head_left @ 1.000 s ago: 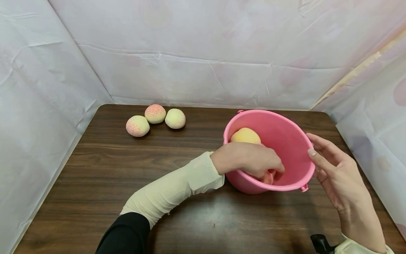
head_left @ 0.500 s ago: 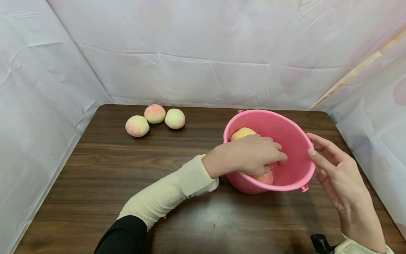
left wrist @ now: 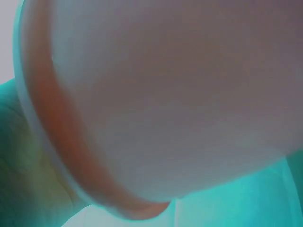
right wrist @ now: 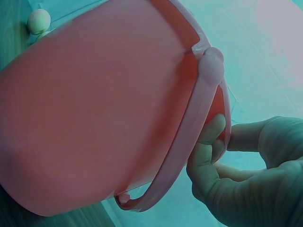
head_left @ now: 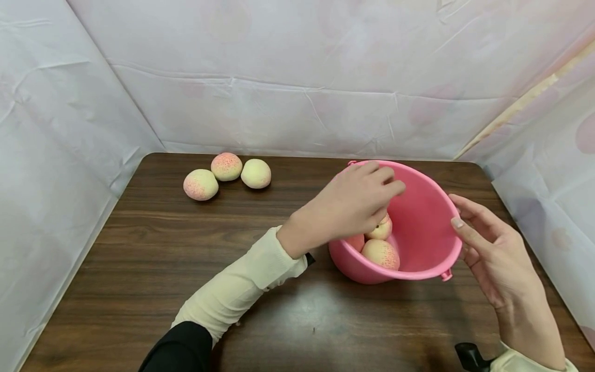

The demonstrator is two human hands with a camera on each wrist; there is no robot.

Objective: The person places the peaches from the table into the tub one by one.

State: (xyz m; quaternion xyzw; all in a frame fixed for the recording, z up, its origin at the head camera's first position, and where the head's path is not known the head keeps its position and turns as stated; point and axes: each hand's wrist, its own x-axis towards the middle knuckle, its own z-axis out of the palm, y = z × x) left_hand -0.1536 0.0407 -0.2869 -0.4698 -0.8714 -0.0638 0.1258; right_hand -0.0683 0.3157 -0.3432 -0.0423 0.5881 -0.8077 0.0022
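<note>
A pink bucket (head_left: 425, 222) tilts toward me on the right of the table. My right hand (head_left: 497, 258) pinches its right rim, thumb inside and fingers outside. In the right wrist view the bucket's handle (right wrist: 184, 137) hangs beside those fingers. Over the bucket's left rim is my left hand (head_left: 348, 204), fingers loosely bent downward, their undersides hidden. Inside, below that hand, lie peaches: a speckled peach (head_left: 381, 253), a yellow-red peach (head_left: 379, 227) and a partly covered reddish peach (head_left: 356, 242). The bucket's blurred pale wall (left wrist: 180, 104) fills most of the left wrist view.
Three pale peaches, among them a whitish peach (head_left: 256, 173), lie together at the table's back left. The dark wooden table (head_left: 153, 268) meets pale sheeting (head_left: 279, 119) at the back and sides.
My left hand has risen from inside the bucket and shifted up and left, uncovering peaches near the front rim and covering the yellow one behind. The right hand and bucket have stayed put.
</note>
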